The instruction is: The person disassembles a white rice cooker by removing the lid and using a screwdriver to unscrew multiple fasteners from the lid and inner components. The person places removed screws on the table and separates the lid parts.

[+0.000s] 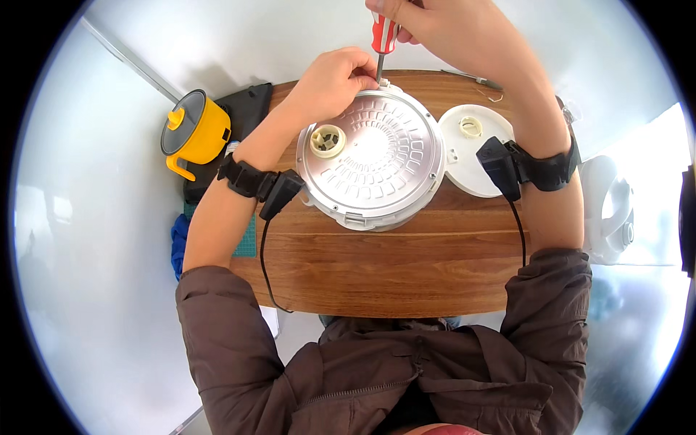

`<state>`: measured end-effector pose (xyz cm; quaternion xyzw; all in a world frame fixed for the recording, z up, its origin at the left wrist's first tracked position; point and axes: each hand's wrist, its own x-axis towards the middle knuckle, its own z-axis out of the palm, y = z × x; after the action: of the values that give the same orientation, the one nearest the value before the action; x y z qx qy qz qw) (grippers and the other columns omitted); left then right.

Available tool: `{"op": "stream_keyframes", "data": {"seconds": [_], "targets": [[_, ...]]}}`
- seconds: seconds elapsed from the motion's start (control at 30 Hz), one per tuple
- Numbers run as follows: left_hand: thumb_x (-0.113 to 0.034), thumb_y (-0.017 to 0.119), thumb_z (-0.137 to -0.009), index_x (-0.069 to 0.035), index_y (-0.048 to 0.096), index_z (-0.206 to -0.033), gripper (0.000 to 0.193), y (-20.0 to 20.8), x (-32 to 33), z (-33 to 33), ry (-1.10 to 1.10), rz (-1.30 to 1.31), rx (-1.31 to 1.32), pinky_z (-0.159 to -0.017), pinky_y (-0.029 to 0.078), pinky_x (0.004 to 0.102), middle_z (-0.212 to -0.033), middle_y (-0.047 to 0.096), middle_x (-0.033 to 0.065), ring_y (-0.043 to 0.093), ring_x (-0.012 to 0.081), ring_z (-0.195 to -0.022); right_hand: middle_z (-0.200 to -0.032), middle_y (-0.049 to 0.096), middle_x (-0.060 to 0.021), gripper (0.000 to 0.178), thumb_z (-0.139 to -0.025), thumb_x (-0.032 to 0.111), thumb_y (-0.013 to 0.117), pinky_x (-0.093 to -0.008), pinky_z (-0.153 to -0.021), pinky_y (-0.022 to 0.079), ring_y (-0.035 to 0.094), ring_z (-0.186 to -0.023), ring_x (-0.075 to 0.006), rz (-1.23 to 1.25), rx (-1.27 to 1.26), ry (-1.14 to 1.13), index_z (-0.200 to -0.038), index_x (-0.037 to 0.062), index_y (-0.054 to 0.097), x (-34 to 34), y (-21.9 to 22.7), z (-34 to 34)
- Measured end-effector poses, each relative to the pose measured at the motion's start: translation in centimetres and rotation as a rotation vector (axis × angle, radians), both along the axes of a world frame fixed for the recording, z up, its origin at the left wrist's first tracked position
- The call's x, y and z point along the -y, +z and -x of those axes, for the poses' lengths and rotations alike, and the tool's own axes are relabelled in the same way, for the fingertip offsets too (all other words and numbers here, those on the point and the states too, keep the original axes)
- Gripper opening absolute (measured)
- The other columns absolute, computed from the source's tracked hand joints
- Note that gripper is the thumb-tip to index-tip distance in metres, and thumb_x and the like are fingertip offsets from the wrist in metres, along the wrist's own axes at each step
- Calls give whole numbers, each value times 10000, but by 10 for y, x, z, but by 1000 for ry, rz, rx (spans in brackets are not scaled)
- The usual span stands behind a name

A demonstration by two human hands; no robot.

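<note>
My right hand (438, 22) grips the red and white handle of a screwdriver (384, 36) at the top of the view. The screwdriver stands nearly upright, its shaft reaching down to the hinge part at the far rim of a round appliance (388, 145). That appliance has a silvery embossed metal top in a white rim and looks like a rice cooker. A cream round valve piece (328, 141) sits on the metal's left side. My left hand (337, 83) rests at the far rim, fingers curled closed beside the screwdriver's tip; what they pinch is hidden.
A white round cover (475, 163) with a cream ring (471, 127) lies right of the appliance on the wooden table (377, 268). A yellow pot (196, 130) stands at left on a black case, by a green mat (246, 239). A thin tool (471, 77) lies far right.
</note>
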<state>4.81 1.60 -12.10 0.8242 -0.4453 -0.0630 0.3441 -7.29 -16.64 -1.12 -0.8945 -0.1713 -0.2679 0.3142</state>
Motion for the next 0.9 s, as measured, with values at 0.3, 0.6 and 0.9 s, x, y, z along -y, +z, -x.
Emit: {"op": "stream_keyframes", "data": {"seconds": [0.3,0.6,0.9], "targets": [[-52,678,-938,36,709,-993,109,0,-1,-1,-32,-27,18,-873,544,352,-995,696,121,689,228,-913,-871,684,-258,306,-969,158,634,-512,-731,501,654,-828,-472,78,68,36,-1177,-10,486,4,-13,-19],[-78,678,-949,17,737,-1044,147,6,-3,2,-22,-77,39,-863,550,344,-977,721,129,702,222,-890,-1010,710,-223,313,-969,213,616,-470,-850,529,678,-960,-408,136,88,245,-1167,-29,629,3,8,-35],[-100,694,-938,-11,751,-1027,138,0,2,-5,-89,-84,41,-823,553,337,-931,741,97,694,188,-859,-1096,710,-212,383,-1004,298,579,-443,-948,516,662,-1053,-381,632,-105,290,-1219,-11,648,7,50,-21]]}}
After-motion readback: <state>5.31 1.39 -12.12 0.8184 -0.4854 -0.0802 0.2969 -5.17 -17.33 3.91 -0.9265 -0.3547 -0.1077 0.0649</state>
